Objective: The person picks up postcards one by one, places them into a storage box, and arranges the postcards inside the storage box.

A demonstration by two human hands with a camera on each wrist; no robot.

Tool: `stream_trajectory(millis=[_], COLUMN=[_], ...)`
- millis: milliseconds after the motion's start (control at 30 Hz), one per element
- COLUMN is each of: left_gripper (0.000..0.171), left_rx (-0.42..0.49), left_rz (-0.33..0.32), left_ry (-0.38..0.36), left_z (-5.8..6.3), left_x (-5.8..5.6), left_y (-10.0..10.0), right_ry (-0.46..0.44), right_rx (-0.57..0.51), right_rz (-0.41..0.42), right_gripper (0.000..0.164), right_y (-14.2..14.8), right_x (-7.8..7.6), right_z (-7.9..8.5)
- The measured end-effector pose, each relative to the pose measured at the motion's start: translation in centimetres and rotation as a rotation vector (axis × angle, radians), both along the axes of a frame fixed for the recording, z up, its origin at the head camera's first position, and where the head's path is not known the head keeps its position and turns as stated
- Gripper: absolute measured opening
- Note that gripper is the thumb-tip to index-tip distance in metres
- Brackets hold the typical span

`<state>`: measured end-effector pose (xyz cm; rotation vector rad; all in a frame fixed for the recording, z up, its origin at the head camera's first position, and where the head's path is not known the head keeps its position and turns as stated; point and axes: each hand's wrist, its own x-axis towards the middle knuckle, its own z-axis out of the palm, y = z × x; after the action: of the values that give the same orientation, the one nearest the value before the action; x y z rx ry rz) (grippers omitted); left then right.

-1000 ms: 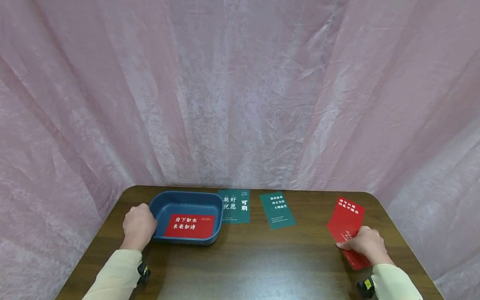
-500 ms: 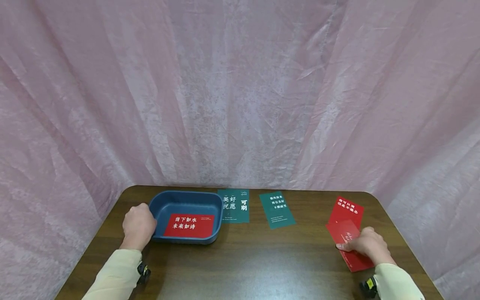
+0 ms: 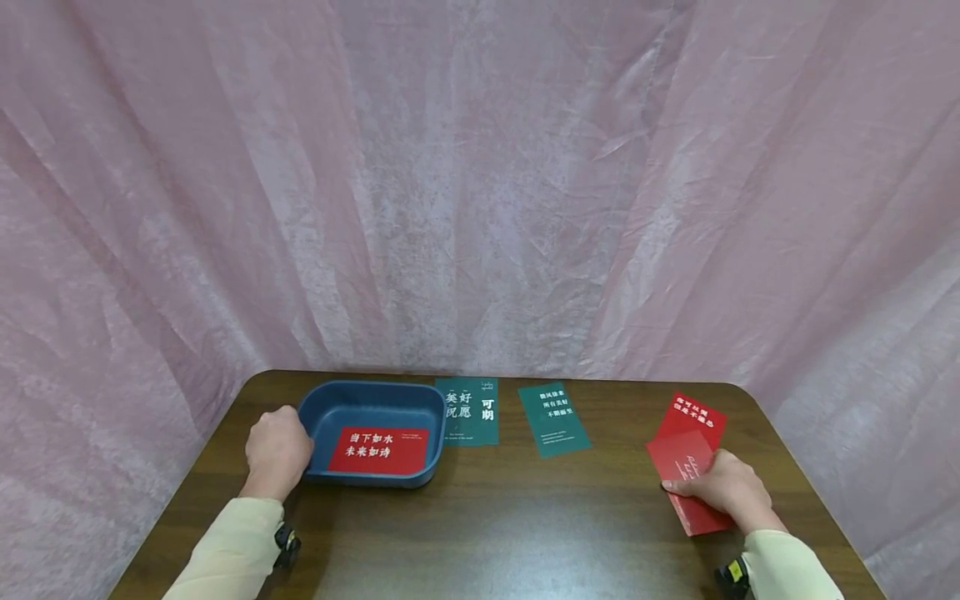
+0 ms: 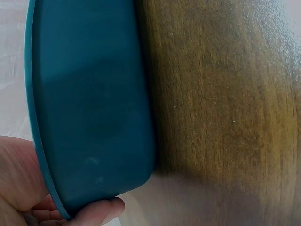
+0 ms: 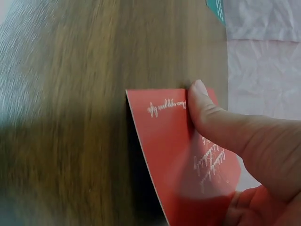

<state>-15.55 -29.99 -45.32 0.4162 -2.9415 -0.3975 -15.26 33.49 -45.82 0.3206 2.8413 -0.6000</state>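
My left hand (image 3: 277, 450) grips the left end of a blue rectangular basin (image 3: 371, 392); in the left wrist view its thumb and fingers pinch the rim. Inside the basin lies a red card (image 3: 378, 452) with white characters. On the right, my right hand (image 3: 726, 487) pinches another red card (image 3: 684, 462) with white script. The right wrist view shows the thumb (image 5: 218, 122) across this card's face, with a dark shadow below its edge. Beyond it, partly covered, lies a red card (image 3: 690, 414) on the table.
Two green cards lie along the back of the brown wooden table (image 3: 495, 533). One green card (image 3: 472, 412) sits partly hidden behind the basin's right side, and the other green card (image 3: 555, 421) is slightly tilted. A pink curtain (image 3: 480, 183) hangs behind the table.
The right hand has taken the near red card slightly left and lifted it, apart from the red card beyond it, which stays in place. Left hand and basin keep still.
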Motion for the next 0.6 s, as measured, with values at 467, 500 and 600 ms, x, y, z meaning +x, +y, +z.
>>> stream_trajectory(millis=[467, 500, 600], left_gripper=[0.02, 0.021, 0.022], left_rx=[-0.004, -0.004, -0.002], left_rz=[0.002, 0.002, 0.0], left_ry=[0.024, 0.022, 0.016], left_z=[0.0, 0.0, 0.0], left_x=[0.1, 0.1, 0.1], left_y=[0.1, 0.1, 0.0], right_ry=[0.168, 0.183, 0.258], right_rx=[-0.137, -0.141, -0.139], right_rz=[0.138, 0.154, 0.21], right_gripper=[0.068, 0.066, 0.057], right_y=[-1.8, -1.9, -2.4], right_x=[-1.6, -1.8, -2.2], right_z=[0.5, 0.5, 0.7])
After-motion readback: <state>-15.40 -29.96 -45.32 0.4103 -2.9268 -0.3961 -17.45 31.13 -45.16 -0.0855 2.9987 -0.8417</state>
